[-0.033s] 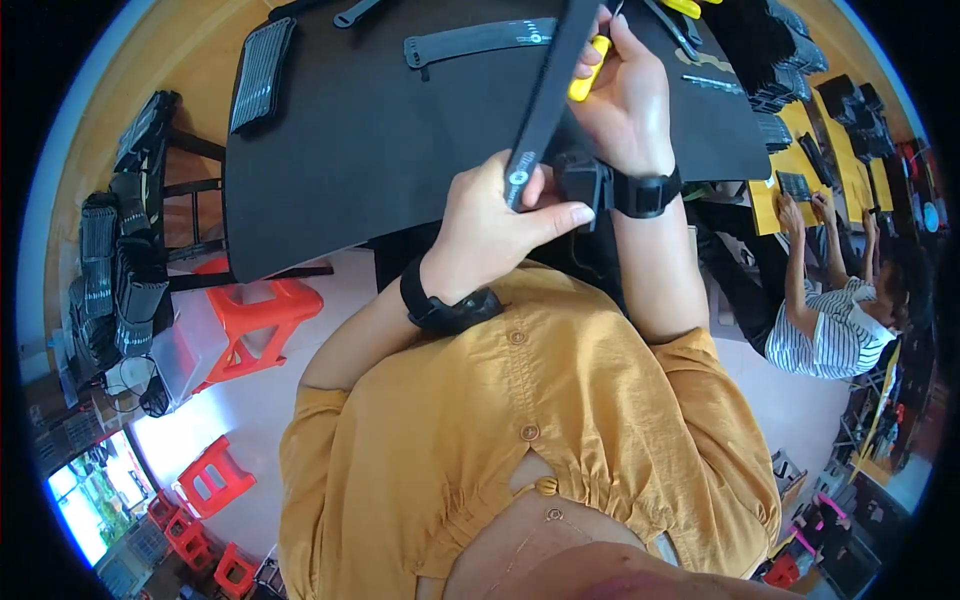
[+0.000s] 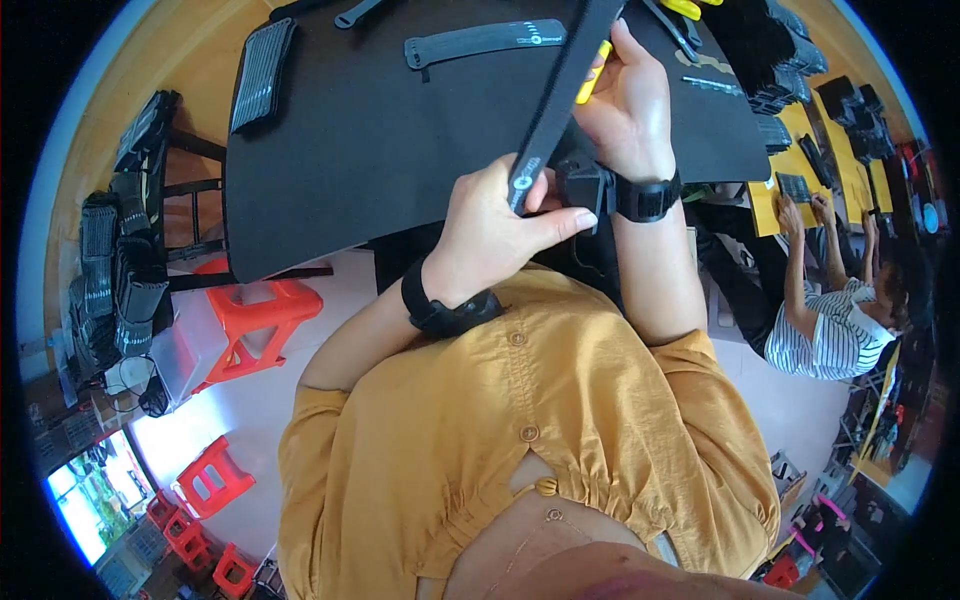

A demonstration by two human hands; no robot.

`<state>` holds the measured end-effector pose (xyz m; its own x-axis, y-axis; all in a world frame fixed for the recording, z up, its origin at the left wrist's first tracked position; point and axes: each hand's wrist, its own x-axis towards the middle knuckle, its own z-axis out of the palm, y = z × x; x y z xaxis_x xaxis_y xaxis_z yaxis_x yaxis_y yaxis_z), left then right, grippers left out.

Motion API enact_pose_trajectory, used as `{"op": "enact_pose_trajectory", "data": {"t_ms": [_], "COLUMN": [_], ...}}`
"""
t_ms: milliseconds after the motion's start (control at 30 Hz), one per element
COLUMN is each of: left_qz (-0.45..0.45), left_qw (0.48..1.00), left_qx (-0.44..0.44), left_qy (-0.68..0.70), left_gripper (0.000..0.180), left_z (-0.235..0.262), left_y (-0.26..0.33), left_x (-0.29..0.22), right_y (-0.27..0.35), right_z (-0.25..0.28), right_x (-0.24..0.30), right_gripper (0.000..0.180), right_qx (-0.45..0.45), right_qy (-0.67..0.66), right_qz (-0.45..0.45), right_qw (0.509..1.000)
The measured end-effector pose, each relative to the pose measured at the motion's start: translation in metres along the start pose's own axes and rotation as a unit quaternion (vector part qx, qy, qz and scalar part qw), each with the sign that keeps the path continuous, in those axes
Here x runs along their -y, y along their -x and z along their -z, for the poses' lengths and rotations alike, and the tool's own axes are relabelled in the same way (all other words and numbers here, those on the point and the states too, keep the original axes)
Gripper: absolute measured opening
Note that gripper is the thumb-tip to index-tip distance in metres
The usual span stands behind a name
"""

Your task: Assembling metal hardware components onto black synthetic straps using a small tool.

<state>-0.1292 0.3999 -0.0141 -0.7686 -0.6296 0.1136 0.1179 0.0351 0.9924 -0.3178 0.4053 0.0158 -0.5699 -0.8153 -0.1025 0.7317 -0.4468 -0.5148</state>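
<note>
My left hand (image 2: 485, 230) is closed on the lower end of a long black strap (image 2: 562, 100), which slants up and away to the right. Its thumb reaches out to the right. Beyond it, my right hand (image 2: 638, 115) has its fingers curled round a yellow-handled tool (image 2: 592, 82), partly hidden behind the strap; the tool's kind cannot be made out. On the black table (image 2: 350, 160) a dark grey strap (image 2: 480, 46) lies flat, left of the held one. Both wrists wear black bands, and a black box-shaped device (image 2: 582, 183) shows between them.
A bundle of straps (image 2: 262, 75) lies at the table's left end. Dark tools (image 2: 672, 28) and another yellow-handled tool (image 2: 684, 9) lie far right. A red stool (image 2: 262, 325) stands at left. A co-worker (image 2: 830, 320) sits at a yellow table (image 2: 768, 210) on the right.
The strap's upper part has shifted slightly to the right, covering more of the yellow handle. My right wrist has turned a little.
</note>
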Motion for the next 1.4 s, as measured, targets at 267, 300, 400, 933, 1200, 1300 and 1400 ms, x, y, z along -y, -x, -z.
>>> {"op": "enact_pose_trajectory", "data": {"t_ms": [267,300,400,933,1200,1300,1400], "left_qz": [0.064,0.064,0.069,0.092,0.141,0.170,0.176], "left_qw": [0.997,0.997,0.997,0.975,0.988,0.976,0.952], "left_qx": [0.009,0.007,0.012,0.003,0.047,0.085,0.139], "left_qy": [-0.050,-0.050,-0.021,0.204,0.029,0.111,0.206], "left_gripper": [0.047,0.047,0.044,0.051,0.048,0.046,0.047], "left_z": [0.005,0.006,0.011,0.068,0.067,0.069,0.080], "left_y": [0.003,0.003,0.003,-0.021,-0.013,-0.012,-0.013], "left_x": [0.003,0.006,0.012,0.010,0.009,0.007,0.005], "right_y": [0.013,0.010,0.007,0.013,0.048,0.042,0.035], "right_z": [-0.035,-0.031,-0.028,0.006,0.001,0.002,0.000], "right_x": [-0.017,-0.019,-0.024,-0.053,-0.063,-0.055,-0.049], "right_gripper": [0.024,0.024,0.022,0.029,0.024,0.022,0.023], "right_qx": [0.015,0.016,0.099,0.144,0.141,0.136,0.147], "right_qy": [0.246,0.246,0.358,0.300,0.379,0.343,0.288], "right_qz": [0.391,0.390,0.488,0.297,-0.023,-0.094,-0.117], "right_qw": [0.887,0.887,0.790,0.895,0.914,0.925,0.939]}}
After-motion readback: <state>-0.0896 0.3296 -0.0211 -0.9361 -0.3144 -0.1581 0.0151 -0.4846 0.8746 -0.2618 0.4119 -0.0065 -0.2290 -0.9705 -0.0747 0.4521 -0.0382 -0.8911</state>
